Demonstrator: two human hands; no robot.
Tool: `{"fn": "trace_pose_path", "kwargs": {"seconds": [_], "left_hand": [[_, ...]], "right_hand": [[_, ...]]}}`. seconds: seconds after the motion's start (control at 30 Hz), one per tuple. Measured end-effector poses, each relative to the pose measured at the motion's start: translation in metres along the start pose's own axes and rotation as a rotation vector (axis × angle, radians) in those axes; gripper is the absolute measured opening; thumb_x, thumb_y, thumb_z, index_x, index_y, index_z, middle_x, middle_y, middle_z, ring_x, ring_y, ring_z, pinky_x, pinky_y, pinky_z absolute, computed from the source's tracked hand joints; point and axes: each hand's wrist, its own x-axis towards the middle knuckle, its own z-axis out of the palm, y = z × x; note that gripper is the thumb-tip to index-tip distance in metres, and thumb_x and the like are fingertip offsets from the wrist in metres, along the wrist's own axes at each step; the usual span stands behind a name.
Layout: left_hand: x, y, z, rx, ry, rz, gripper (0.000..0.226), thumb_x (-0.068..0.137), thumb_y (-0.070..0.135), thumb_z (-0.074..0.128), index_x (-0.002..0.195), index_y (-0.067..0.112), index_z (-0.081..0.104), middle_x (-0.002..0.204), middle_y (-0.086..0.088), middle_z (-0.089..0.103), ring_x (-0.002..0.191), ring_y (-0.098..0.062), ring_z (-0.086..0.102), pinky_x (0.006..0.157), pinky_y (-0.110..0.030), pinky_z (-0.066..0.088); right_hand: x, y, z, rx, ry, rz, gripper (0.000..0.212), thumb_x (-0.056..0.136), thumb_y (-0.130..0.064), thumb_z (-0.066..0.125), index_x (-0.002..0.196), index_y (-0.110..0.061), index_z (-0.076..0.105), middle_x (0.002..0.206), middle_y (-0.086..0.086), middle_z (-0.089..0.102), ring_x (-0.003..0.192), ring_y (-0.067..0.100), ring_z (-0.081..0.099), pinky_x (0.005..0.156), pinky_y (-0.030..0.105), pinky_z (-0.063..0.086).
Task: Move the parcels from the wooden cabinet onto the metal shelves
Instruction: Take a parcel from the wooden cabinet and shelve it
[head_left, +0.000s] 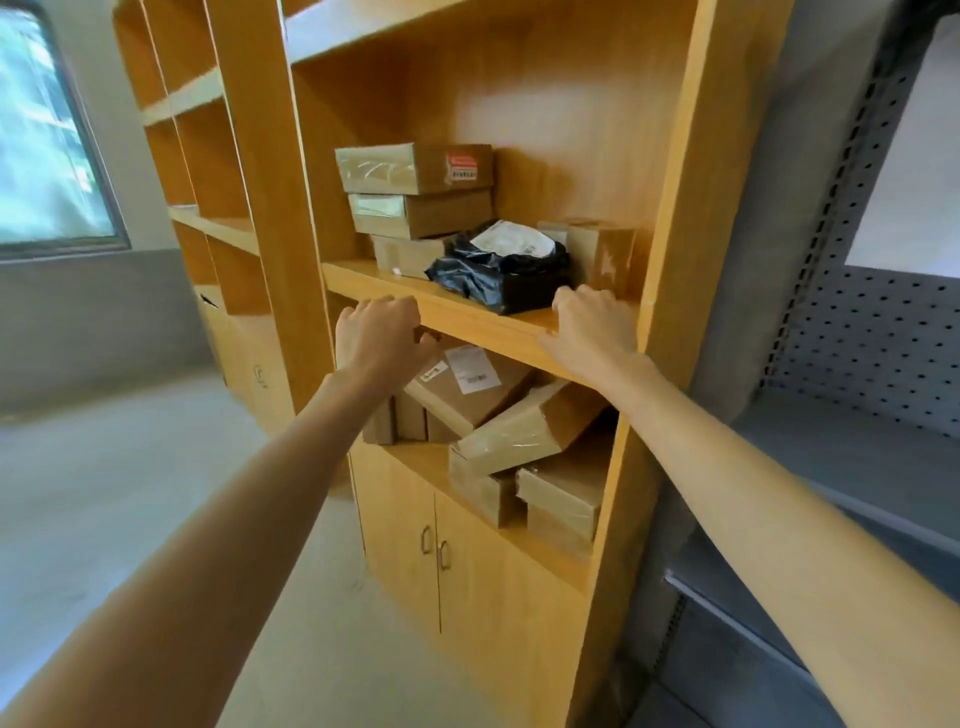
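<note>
Hands (382, 332) (589, 332) held nothing, fingers loosely curled at the cabinet shelf's front edge (467, 312). We feared the black bag (498, 275) at that edge sliding off.

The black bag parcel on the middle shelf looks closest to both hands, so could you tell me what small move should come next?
Probably close both hands round the black bag parcel: the left hand and right hand are empty at the shelf edge, either side of it.

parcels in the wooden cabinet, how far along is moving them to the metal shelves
Nothing looks moved: the metal shelves show no parcels. Neither the left hand nor the right hand holds anything. Left: the stacked boxes, black bag and lower boxes.
</note>
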Motion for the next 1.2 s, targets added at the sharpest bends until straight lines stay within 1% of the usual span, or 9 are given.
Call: {"fn": "trace_pose_path", "kwargs": {"seconds": [0.13, 0.23, 0.37, 0.5, 0.7, 0.77, 0.93, 1.07, 1.2], "left_hand": [[0.020, -0.045, 0.007, -0.015, 0.012, -0.002, 0.030, 0.092, 0.036, 0.057, 0.111, 0.014, 0.065, 0.106, -0.004, 0.067, 0.099, -0.020, 0.060, 0.087, -0.036, 0.046], [0.037, -0.070, 0.015, -0.016, 0.016, -0.001, 0.031, 0.092, 0.035, 0.057, 0.112, 0.013, 0.064, 0.107, -0.005, 0.067, 0.101, -0.021, 0.059, 0.087, -0.034, 0.045], [0.067, -0.095, 0.030, -0.043, 0.026, 0.019, 0.031, 0.091, 0.034, 0.057, 0.113, 0.013, 0.065, 0.109, -0.005, 0.067, 0.102, -0.021, 0.061, 0.090, -0.037, 0.047], [0.106, -0.118, 0.049, -0.023, 0.042, 0.043, 0.032, 0.092, 0.035, 0.057, 0.114, 0.013, 0.064, 0.111, -0.005, 0.068, 0.105, -0.023, 0.061, 0.093, -0.039, 0.047], [0.181, -0.162, 0.078, 0.058, 0.098, 0.127, 0.034, 0.092, 0.039, 0.057, 0.115, 0.015, 0.064, 0.111, -0.004, 0.067, 0.107, -0.023, 0.060, 0.093, -0.038, 0.046], [0.210, -0.174, 0.084, 0.073, 0.099, 0.144, 0.033, 0.093, 0.039, 0.056, 0.115, 0.015, 0.064, 0.111, -0.004, 0.067, 0.107, -0.023, 0.060, 0.092, -0.038, 0.046], [0.276, -0.208, 0.103, 0.053, 0.152, 0.167, 0.030, 0.094, 0.037, 0.055, 0.112, 0.015, 0.065, 0.104, -0.003, 0.068, 0.099, -0.021, 0.062, 0.085, -0.035, 0.046], [0.317, -0.232, 0.124, 0.013, 0.150, 0.183, 0.033, 0.094, 0.036, 0.055, 0.116, 0.014, 0.063, 0.107, -0.005, 0.068, 0.100, -0.022, 0.062, 0.085, -0.036, 0.047], [0.360, -0.253, 0.149, -0.037, 0.167, 0.236, 0.033, 0.092, 0.038, 0.056, 0.115, 0.014, 0.064, 0.110, -0.004, 0.068, 0.099, -0.023, 0.063, 0.080, -0.034, 0.048]], "right_hand": [[0.029, -0.047, 0.018, -0.016, -0.010, 0.022, 0.036, 0.094, -0.034, 0.056, 0.123, -0.012, 0.054, 0.121, 0.009, 0.057, 0.113, 0.029, 0.052, 0.090, 0.038, 0.040], [0.051, -0.070, 0.032, -0.031, -0.023, 0.028, 0.035, 0.094, -0.034, 0.057, 0.120, -0.011, 0.054, 0.119, 0.009, 0.057, 0.112, 0.029, 0.051, 0.090, 0.037, 0.039], [0.083, -0.087, 0.046, -0.060, -0.028, 0.031, 0.034, 0.094, -0.032, 0.056, 0.118, -0.010, 0.053, 0.119, 0.011, 0.057, 0.112, 0.030, 0.051, 0.089, 0.038, 0.039], [0.127, -0.100, 0.062, -0.076, -0.027, 0.035, 0.037, 0.094, -0.033, 0.056, 0.122, -0.010, 0.052, 0.124, 0.011, 0.057, 0.117, 0.030, 0.050, 0.092, 0.039, 0.040], [0.211, -0.126, 0.095, -0.017, 0.047, 0.035, 0.034, 0.095, -0.031, 0.056, 0.120, -0.009, 0.054, 0.124, 0.012, 0.056, 0.117, 0.032, 0.049, 0.093, 0.041, 0.039], [0.240, -0.136, 0.105, 0.000, 0.071, 0.043, 0.032, 0.095, -0.030, 0.056, 0.119, -0.009, 0.055, 0.122, 0.012, 0.057, 0.116, 0.032, 0.050, 0.093, 0.041, 0.039], [0.304, -0.155, 0.127, 0.002, 0.117, 0.054, 0.033, 0.094, -0.029, 0.055, 0.121, -0.010, 0.054, 0.122, 0.010, 0.057, 0.115, 0.030, 0.050, 0.093, 0.040, 0.039], [0.340, -0.163, 0.144, -0.038, 0.124, 0.073, 0.035, 0.094, -0.030, 0.056, 0.123, -0.010, 0.054, 0.124, 0.011, 0.056, 0.116, 0.030, 0.050, 0.094, 0.041, 0.039], [0.371, -0.171, 0.163, -0.114, 0.144, 0.103, 0.038, 0.094, -0.031, 0.055, 0.125, -0.010, 0.053, 0.125, 0.011, 0.057, 0.116, 0.030, 0.051, 0.091, 0.039, 0.040]]}}
